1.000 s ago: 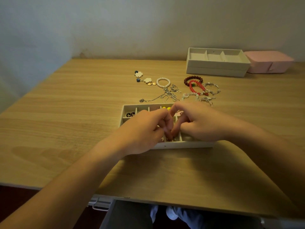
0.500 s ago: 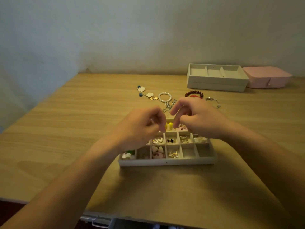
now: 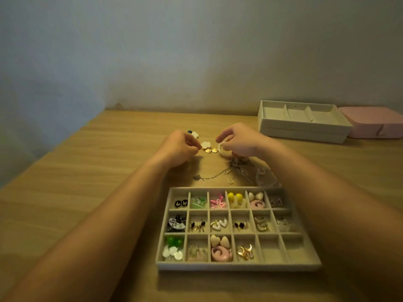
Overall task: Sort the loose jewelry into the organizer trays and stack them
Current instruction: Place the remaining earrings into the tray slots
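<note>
Wooden worktop runs to the wall, with its near edge out of frame. Far right: two grey organizer trays stacked, the top one split into three long compartments. A pink box sits just beside them and is cut off by the right edge. Near centre is the compartment tray, flat on the worktop, a grid of three rows by six. Most cells hold earring pairs: yellow, pink, green, white hearts, gold hoops. Contents of the right-hand column are dim and hard to read. Both forearms reach over and past this tray, and the right one casts shade on its far right corner. Hands are apart, out over the loose jewelry beyond the tray. Left hand has fingers curled and tips next to a white flower piece; can't tell if it pinches anything. Right hand is curled round a pearl bracelet, fingers covering most of the loop. Silver chain tangle lies between the hands and the tray, partly under the right wrist; single pieces not separable. A second white flower with a blue bead shows behind the left hand, half hidden. Two small gold hearts lie just below the first flower
</note>
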The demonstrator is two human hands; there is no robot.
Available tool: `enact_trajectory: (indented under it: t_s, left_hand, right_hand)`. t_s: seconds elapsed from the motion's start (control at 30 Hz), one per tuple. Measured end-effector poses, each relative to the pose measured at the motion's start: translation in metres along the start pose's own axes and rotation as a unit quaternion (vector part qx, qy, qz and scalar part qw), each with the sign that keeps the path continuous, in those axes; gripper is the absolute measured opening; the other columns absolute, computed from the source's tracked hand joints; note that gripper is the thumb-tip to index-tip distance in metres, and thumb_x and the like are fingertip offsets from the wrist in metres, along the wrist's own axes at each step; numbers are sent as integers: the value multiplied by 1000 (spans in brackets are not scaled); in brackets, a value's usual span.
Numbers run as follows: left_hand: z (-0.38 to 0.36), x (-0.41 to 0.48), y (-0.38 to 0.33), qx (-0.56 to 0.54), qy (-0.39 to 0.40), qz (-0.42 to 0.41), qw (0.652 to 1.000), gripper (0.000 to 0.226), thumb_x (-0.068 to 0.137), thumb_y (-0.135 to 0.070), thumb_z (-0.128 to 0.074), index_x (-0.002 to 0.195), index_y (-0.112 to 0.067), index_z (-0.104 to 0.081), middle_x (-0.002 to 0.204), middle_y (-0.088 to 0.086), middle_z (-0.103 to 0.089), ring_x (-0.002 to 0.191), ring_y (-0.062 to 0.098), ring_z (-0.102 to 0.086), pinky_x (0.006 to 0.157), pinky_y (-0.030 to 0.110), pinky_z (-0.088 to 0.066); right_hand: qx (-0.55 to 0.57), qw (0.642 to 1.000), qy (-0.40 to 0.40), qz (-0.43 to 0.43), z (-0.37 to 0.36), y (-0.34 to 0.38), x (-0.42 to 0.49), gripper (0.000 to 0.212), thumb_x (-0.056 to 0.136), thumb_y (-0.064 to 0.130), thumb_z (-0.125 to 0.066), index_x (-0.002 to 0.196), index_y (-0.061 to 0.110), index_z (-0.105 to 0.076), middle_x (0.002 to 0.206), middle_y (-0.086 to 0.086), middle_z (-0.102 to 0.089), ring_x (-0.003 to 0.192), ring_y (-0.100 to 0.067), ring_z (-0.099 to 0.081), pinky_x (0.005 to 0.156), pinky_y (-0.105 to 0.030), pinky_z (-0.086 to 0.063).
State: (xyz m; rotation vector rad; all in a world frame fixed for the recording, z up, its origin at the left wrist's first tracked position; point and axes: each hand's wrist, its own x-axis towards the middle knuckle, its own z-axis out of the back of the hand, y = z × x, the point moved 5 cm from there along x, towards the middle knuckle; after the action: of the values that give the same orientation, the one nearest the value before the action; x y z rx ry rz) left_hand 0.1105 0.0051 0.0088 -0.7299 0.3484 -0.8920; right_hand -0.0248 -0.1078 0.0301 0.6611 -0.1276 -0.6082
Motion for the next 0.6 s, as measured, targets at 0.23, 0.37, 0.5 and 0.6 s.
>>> enact_trajectory:
  t_s: [0.23, 0.37, 0.5, 0.6]
  left_hand:
    - [-7, 9, 17, 27, -120, 11, 992, 16, 87, -27, -58, 94, -31, -72, 94, -6, -72, 88, 19, -68, 84, 39, -57]
    - [-2, 1, 8, 11, -152, -17, 988, 14, 86, -29, -58, 92, -32, -71, 93, -8, -72, 90, 17, -66, 84, 38, -56]
    - [0, -4, 3, -14, -161, -37, 986, 12, 88, -26, -62, 91, -31, -72, 92, -10, -71, 90, 13, -65, 85, 36, -55]
    - [3, -12, -8, -51, -139, -84, 985, 11, 92, -23, -65, 98, -28, -73, 93, -13, -69, 86, 5, -63, 82, 31, -54]
  right_hand:
    - [-117, 992, -39, 10, -17, 3, 37, 17, 95, 20, -68, 111, 21, -72, 103, 5, -67, 97, -14, -62, 83, -29, -52]
    - [-136, 989, -59, 12, -16, 2, 41, 5, 91, 20, -74, 91, 25, -75, 94, 5, -69, 92, -14, -62, 76, -28, -48]
    - [-144, 988, -52, 32, -10, 2, 34, 4, 91, 24, -74, 89, 27, -76, 89, 8, -70, 91, -12, -63, 80, -32, -53]
    - [-11, 998, -50, 37, 0, 1, 15, 6, 94, 27, -71, 95, 23, -76, 90, 6, -71, 86, -11, -65, 69, -25, -50]
